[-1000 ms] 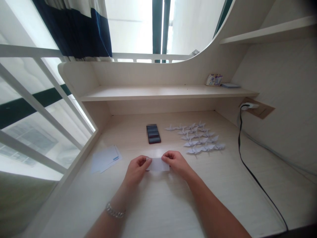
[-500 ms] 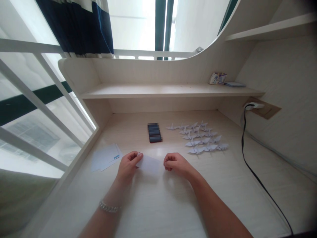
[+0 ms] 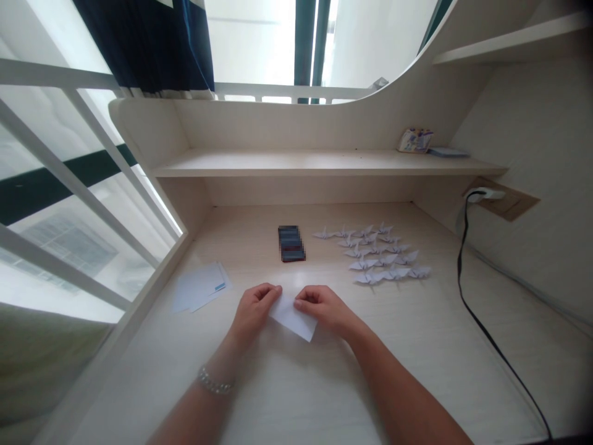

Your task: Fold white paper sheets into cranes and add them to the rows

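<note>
Between my two hands is a small white sheet of paper (image 3: 294,321), tilted with one corner pointing toward me. My left hand (image 3: 256,307) pinches its left corner between thumb and fingers. On the other side, my right hand (image 3: 323,309) is closed on the paper's upper right edge, thumb and index finger together. Farther right, several folded white paper cranes (image 3: 391,272) stand in rows on the desk. A few loose white sheets (image 3: 197,289) overlap to the left of my left hand; one has a small blue mark.
A dark, pixelated rectangular object (image 3: 291,243) lies beyond my hands. A black cable (image 3: 482,330) runs from the wall socket (image 3: 507,198) down the desk's right side. A shelf (image 3: 296,162) at the back holds a small patterned packet (image 3: 416,141). White railing bars (image 3: 78,185) flank the left edge.
My right hand has come left and taken hold of the paper, which it was apart from before. The paper has turned, its corner now toward me. My left hand has shifted slightly right.
</note>
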